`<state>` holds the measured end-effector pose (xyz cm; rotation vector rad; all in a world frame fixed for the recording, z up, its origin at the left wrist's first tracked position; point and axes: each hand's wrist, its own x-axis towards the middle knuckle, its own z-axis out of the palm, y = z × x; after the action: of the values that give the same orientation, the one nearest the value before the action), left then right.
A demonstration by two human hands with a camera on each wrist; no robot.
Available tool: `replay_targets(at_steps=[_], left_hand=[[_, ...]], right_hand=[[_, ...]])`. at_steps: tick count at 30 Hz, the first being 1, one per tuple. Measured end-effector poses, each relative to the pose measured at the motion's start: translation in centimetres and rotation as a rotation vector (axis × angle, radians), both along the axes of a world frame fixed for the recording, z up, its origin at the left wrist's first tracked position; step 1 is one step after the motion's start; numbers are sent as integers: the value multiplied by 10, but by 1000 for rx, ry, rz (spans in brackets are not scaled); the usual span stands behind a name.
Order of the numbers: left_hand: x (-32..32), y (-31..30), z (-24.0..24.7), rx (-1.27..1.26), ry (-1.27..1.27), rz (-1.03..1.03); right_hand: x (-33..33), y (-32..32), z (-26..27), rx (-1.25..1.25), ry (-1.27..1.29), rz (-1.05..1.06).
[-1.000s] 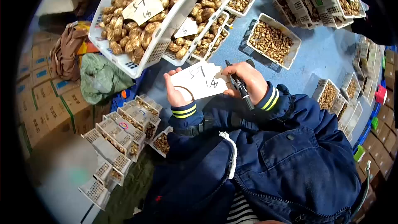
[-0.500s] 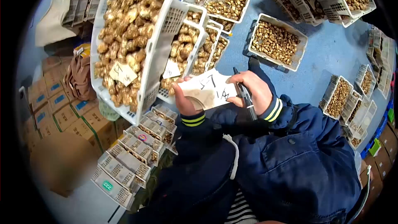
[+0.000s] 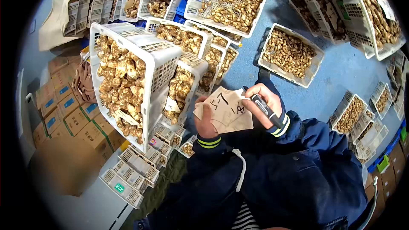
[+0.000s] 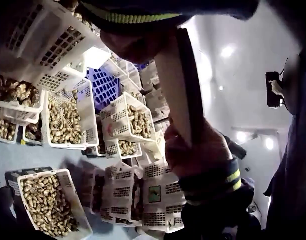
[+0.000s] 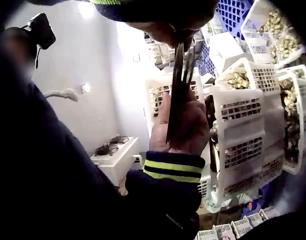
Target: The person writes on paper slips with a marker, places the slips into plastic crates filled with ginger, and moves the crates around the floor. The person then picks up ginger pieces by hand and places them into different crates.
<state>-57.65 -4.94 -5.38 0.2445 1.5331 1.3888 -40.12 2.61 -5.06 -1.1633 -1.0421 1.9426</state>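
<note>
A stack of paper cards (image 3: 228, 117) marked "5-7" and "18" is held before the chest in the head view. My left hand (image 3: 206, 123) grips its left edge, thumb on top. At its right edge, my right hand (image 3: 266, 104) holds a black marker (image 3: 267, 110) slantwise, the tip end near the card's upper right corner. In the left wrist view the cards (image 4: 175, 85) appear edge-on between both hands. The right wrist view shows the left hand (image 5: 185, 125) behind the thin card edges.
A tall crate stack (image 3: 164, 55) full of brown, bulb-like produce stands at the left, tilted in view. Another crate (image 3: 292, 55) sits on the blue floor ahead. More stacked crates (image 3: 353, 25) are at the upper right, with cardboard boxes (image 3: 76, 121) at far left.
The cards and both hands have moved lower and slightly right in the head view. My left thumb now lies over the card's face. The view has shifted, bringing more crates in at the top left.
</note>
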Motion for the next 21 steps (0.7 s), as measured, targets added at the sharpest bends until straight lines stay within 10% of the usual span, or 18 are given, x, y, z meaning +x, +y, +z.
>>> replay_targets(at_steps=[3,11,17,18,21], left_hand=[[-1,1,-8,-47,-63,111],[-24,-49,-7,-102,-175,180],[-25,-87,-2,-51,-136,262],[-25,-90,-1,-46,-95,287],[-26,-100,-2,-54,-60,357]], right_hand=[[3,24,-12,-139,171,-20],[-108,162,-119,562,-29,-267],[-209,160,-140,-427,145,-202],[-222,154,-156,-51,61,-163],[-247,141,-196,55,88,-141]])
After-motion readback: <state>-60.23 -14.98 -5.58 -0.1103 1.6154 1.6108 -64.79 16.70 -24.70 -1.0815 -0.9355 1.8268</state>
